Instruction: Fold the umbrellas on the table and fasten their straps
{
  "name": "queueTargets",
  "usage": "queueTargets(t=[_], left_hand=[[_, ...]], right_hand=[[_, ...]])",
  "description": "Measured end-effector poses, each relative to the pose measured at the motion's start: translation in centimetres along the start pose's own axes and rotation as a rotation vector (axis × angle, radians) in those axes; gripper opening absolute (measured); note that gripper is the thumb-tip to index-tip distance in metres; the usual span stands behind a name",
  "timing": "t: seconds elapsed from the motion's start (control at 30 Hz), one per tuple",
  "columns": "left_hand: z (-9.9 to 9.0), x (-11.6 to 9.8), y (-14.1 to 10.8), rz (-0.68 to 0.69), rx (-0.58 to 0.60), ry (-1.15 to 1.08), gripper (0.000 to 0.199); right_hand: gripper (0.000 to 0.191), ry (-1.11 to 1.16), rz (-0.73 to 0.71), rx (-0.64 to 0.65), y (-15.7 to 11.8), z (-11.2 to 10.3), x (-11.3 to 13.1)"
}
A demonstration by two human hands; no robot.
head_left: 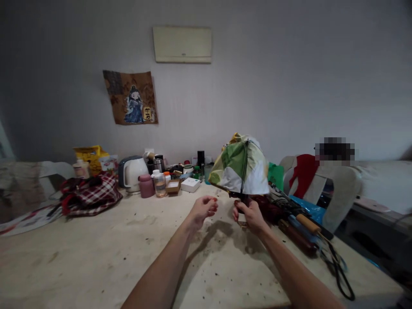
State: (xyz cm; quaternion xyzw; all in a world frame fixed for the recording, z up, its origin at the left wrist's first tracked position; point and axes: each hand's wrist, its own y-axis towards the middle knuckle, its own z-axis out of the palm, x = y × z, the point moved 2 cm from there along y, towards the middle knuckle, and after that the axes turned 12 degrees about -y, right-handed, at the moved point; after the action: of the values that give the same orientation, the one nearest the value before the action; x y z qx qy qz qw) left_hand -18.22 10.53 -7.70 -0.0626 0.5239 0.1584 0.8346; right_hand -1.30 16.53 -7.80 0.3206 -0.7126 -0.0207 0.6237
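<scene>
A small umbrella (228, 165) with a green, white and yellow canopy stands upright over the table, its canopy partly folded and hanging loosely around the dark shaft. My right hand (249, 214) is wrapped round its handle just below the canopy. To the left, my left hand (203, 210) is raised above the table with its fingers curled and apart from the umbrella; nothing shows between them. Several folded umbrellas (298, 238) lie in a pile to the right of my right hand, one with a wooden handle and a black strap.
On the pale table (128, 257), a checked bag (96, 195) lies at the left. A kettle (133, 174), a pink jar (146, 186), a clear bottle (160, 185) and a white box (190, 184) stand along the back. Chairs and a person's head are at the right.
</scene>
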Motion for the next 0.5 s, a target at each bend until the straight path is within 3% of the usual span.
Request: queueTargets(t=[0.1, 0.17, 0.37, 0.5], left_hand=[[1.4, 0.5, -0.9, 0.01, 0.245, 0.114, 0.031], [2.0, 0.7, -1.3, 0.055, 0.314, 0.169, 0.031], [3.3, 1.2, -1.9, 0.161, 0.276, 0.074, 0.044], [3.3, 1.9, -1.9, 0.188, 0.251, -0.065, 0.033]], right_hand=[[0.023, -0.062, 0.021, -0.024, -0.2, 0.1, -0.1], [0.024, -0.006, 0.016, -0.03, -0.3, 0.2, 0.0], [0.027, 0.515, 0.044, 0.223, -1.2, 0.6, 0.0], [0.024, 0.36, 0.028, 0.408, -1.9, 1.2, 0.1]])
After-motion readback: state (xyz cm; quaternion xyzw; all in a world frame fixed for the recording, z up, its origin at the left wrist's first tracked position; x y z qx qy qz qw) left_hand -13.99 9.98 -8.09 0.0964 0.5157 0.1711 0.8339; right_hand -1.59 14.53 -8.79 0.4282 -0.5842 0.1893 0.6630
